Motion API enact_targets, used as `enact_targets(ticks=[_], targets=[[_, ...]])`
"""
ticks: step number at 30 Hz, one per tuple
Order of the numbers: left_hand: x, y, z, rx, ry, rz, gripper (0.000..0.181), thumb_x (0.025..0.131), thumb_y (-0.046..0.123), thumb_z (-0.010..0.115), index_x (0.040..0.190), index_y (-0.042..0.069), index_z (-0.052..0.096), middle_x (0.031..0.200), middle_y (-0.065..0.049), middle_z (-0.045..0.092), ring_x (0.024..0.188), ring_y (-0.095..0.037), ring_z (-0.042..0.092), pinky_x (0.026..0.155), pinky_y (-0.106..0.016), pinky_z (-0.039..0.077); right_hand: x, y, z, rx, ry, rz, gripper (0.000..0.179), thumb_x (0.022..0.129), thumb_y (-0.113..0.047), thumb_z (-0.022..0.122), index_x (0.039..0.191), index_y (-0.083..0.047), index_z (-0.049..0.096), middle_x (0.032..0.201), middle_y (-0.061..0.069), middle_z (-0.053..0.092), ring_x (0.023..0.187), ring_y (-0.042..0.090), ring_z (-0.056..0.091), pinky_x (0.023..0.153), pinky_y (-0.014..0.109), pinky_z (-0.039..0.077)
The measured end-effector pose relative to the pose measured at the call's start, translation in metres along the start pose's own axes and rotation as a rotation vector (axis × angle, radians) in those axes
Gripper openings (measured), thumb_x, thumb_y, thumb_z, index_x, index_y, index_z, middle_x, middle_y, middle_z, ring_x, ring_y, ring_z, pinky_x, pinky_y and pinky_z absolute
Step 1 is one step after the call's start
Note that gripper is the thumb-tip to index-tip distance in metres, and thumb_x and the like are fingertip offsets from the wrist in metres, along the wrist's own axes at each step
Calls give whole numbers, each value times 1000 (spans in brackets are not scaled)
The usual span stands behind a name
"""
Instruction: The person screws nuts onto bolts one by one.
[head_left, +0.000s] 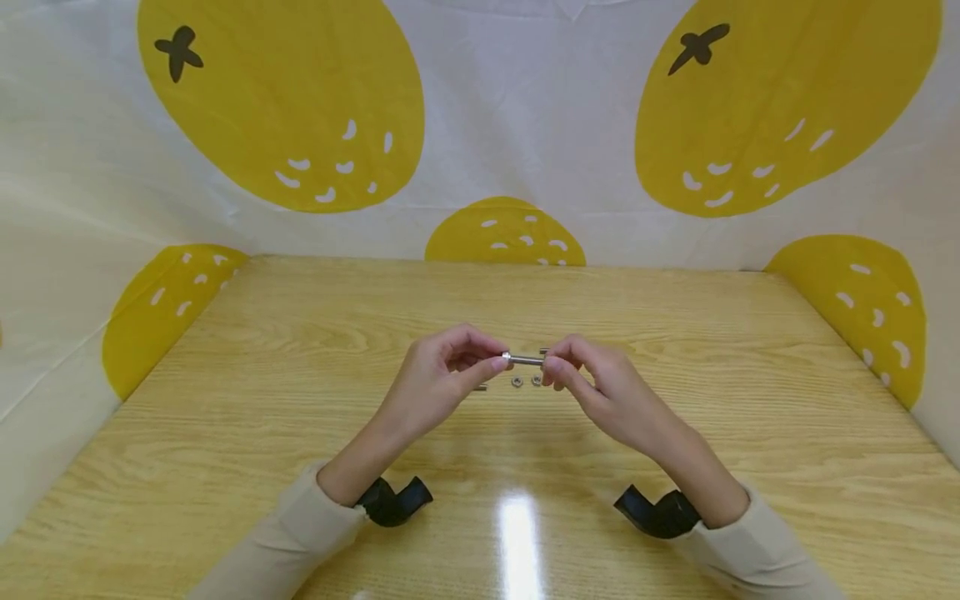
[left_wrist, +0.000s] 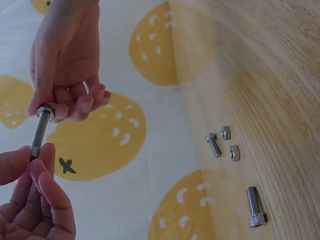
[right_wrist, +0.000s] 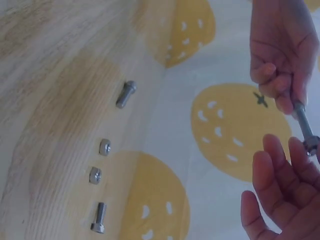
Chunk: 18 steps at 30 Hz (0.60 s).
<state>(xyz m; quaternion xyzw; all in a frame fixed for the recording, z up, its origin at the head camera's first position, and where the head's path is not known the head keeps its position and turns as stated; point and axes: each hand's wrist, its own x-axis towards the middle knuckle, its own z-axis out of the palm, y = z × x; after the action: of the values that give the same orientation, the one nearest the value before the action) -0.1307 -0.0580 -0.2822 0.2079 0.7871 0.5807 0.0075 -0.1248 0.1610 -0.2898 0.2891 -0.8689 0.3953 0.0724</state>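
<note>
A silver socket-head bolt [head_left: 527, 360] is held level between the two hands above the table. My left hand [head_left: 442, 367] pinches its head end between thumb and fingertips. At the other end, a nut [left_wrist: 45, 112] sits around the threaded tip, and my right hand [head_left: 600, 379] pinches it with thumb and forefinger. The threads show along the shank in the left wrist view. In the right wrist view the nut is partly cut off by the frame's edge, while the other right-hand fingers [right_wrist: 280, 187] extend loosely.
On the wooden table [head_left: 300, 450], under and behind the hands, lie a loose bolt [left_wrist: 255, 207], another bolt [right_wrist: 126, 94] and two nuts, one nut [head_left: 517, 382] beside the other nut [right_wrist: 95, 175]. A white curtain with yellow fruit prints [head_left: 525, 125] hangs around the table's back and sides.
</note>
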Motion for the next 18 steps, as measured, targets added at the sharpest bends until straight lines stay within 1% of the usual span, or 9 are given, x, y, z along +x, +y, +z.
enact_targets(ticks=[1,5,7,8,10,11,13,15,18], targets=[[0,0,0,-1,-2,1,14,86,17,68,98,9,67,89,-5,69,72,-14,63,62,-27,53,0,-1,1,-1,1,23,15,97,-13,47,90,-9,59,79,-4,63,74,9,56,67,25,49],[0,0,1,-2,-6,5,14,86,17,68,97,9,67,89,-6,69,72,-14,63,61,-29,52,2,-1,2,9,11,115,33,101,-22,40,80,-10,62,73,-2,62,71,14,57,64,25,47],[0,-1,1,-4,-6,7,14,86,17,67,97,9,67,89,-7,69,71,-14,63,61,-28,52,2,-1,1,11,10,141,34,101,-26,39,83,-10,63,75,-2,63,73,16,57,62,26,46],[0,-1,1,-5,-5,5,14,86,17,67,97,9,67,89,-7,69,71,-14,63,60,-27,51,2,-1,0,10,7,138,30,100,-26,42,87,-9,63,78,-1,63,74,16,57,63,26,46],[0,-1,1,-6,-4,2,14,86,17,67,98,9,67,90,-8,69,71,-14,63,60,-25,51,1,-1,-2,9,9,115,19,96,-25,52,99,-9,60,85,-1,63,77,13,57,66,26,46],[0,-1,1,-7,-3,1,14,86,17,67,98,9,67,90,-9,69,72,-14,63,60,-25,51,1,-2,-3,6,13,94,19,93,-24,57,104,-9,58,88,-1,63,79,12,57,69,25,47],[0,-1,0,-7,-1,-3,14,86,17,67,98,9,67,90,-7,69,72,-14,63,62,-24,52,1,-2,-4,3,25,35,29,87,-18,66,110,-9,53,94,0,62,80,9,56,73,25,47],[0,-1,0,-10,0,-6,15,86,17,67,98,9,67,91,-7,69,72,-14,63,63,-25,53,1,-2,-4,-1,50,-15,32,82,-13,71,109,-8,53,95,-1,62,79,7,55,73,23,47],[0,-1,0,-13,2,-5,15,86,17,67,98,9,67,91,-6,68,72,-14,63,64,-25,53,2,-1,-4,-6,81,-69,27,81,-7,71,103,-8,55,92,-3,62,80,6,55,73,23,48]])
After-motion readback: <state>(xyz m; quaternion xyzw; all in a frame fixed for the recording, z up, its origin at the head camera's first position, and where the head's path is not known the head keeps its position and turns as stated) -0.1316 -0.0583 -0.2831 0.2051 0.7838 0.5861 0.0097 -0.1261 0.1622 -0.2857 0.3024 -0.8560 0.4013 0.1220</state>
